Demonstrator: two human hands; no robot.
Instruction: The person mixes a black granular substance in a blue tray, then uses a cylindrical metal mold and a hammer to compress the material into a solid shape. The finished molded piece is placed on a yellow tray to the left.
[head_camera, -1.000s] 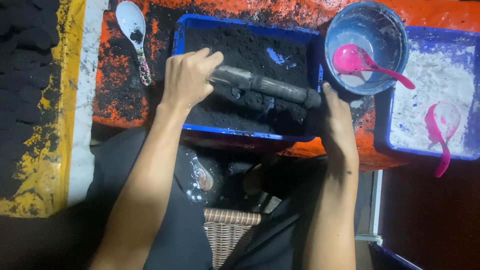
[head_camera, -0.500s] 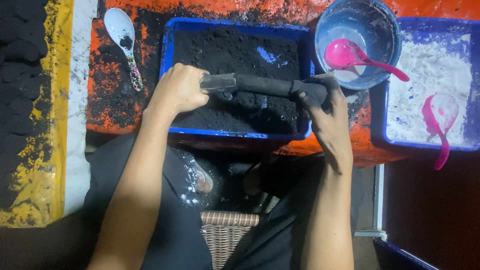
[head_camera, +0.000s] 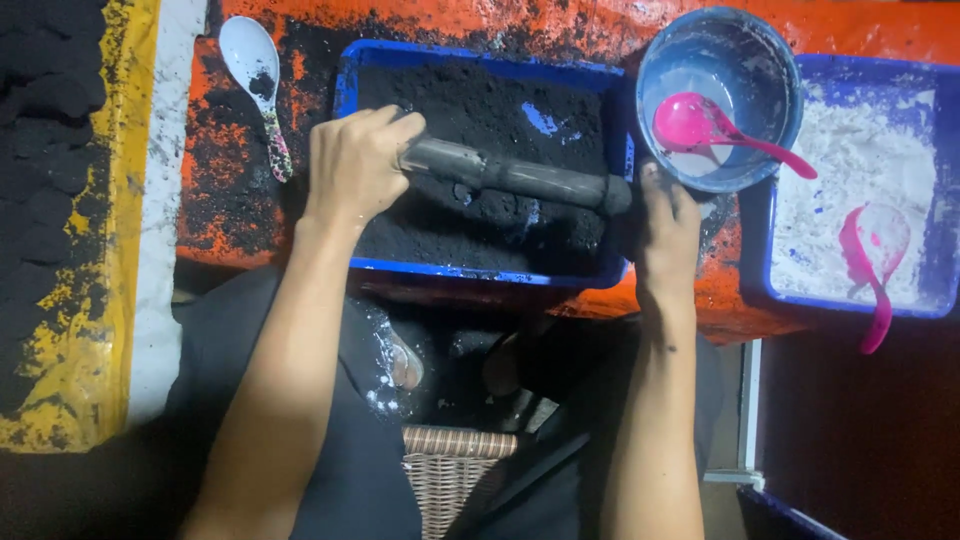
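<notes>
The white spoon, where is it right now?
In the head view, the white spoon lies at upper left on the orange table, just left of the blue tray of black powder and above the left hand.

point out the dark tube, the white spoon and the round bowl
dark tube (head_camera: 520, 178), head view, middle of its barrel
white spoon (head_camera: 248, 52), head view, its scoop
round bowl (head_camera: 765, 75), head view, inner wall

Orange table (head_camera: 740, 310), dark floor (head_camera: 860, 440), wicker seat (head_camera: 455, 470).
</notes>
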